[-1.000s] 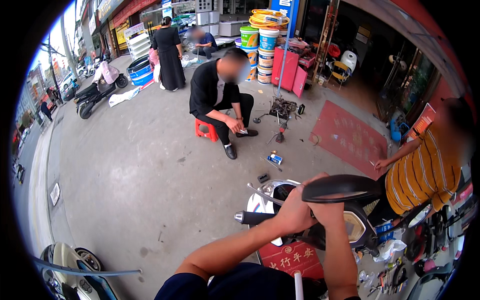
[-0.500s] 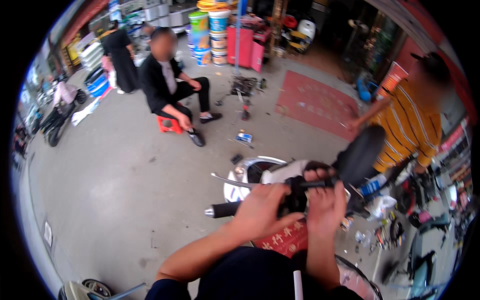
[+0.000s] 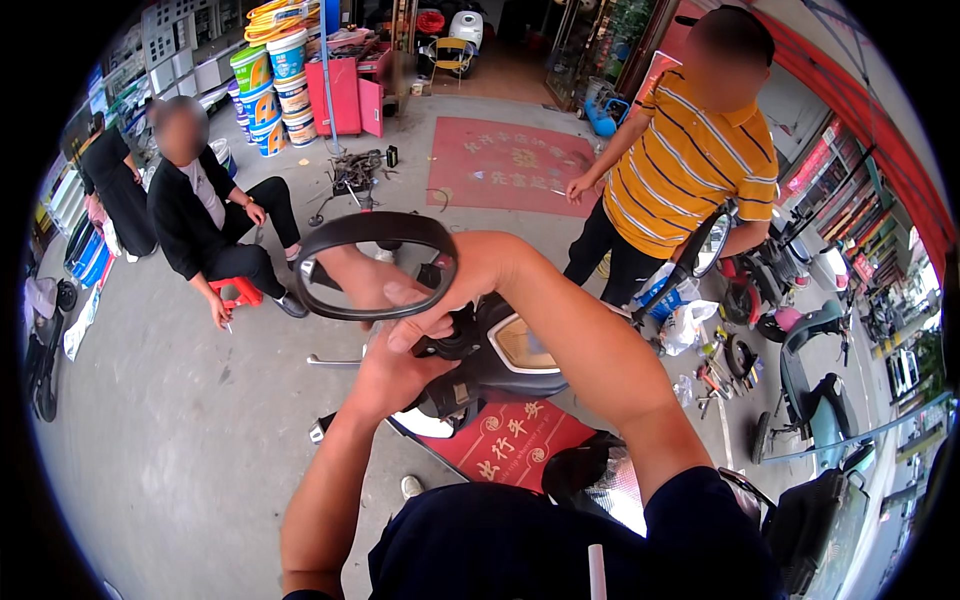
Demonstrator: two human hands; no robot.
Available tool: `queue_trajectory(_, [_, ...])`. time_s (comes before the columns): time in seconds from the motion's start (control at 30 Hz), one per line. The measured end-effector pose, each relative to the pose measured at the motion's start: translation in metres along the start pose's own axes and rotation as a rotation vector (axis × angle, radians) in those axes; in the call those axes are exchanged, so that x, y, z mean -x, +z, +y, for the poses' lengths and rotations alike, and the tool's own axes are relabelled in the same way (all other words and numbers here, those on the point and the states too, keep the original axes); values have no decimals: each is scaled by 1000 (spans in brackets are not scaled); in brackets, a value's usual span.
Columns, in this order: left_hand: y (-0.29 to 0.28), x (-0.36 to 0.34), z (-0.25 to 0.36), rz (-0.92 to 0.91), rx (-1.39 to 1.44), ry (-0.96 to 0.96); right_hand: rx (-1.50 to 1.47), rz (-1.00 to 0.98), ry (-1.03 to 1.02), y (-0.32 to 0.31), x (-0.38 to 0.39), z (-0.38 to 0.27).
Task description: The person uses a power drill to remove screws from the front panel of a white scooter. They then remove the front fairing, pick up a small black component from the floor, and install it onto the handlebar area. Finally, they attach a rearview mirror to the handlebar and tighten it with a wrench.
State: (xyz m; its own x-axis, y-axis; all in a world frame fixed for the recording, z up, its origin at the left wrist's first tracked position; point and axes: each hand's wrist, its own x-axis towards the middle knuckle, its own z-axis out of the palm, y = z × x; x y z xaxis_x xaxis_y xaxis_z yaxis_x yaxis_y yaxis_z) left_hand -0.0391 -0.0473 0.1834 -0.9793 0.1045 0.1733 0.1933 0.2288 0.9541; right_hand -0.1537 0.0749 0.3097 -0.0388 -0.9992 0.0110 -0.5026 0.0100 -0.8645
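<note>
Below us stands the scooter (image 3: 520, 350), its dashboard facing up over a red floor mat (image 3: 515, 455). Above the handlebar we hold the black-rimmed rearview mirror (image 3: 375, 265). Our right hand (image 3: 470, 270) grips its right edge, fingers curled around the rim. Our left hand (image 3: 390, 375) is closed around the handlebar base just beneath it.

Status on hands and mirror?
Right hand gripping mirror at its rim. Left hand on handlebar below. Nothing in the way.
</note>
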Motion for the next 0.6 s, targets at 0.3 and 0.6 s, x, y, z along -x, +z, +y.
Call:
queue_trajectory(0.3, [23, 4, 19, 366, -333, 140, 583, 965, -103, 119, 44, 15])
queue_trajectory(0.6, [37, 9, 10, 472, -131, 84, -495, 890, -489, 104, 64, 47])
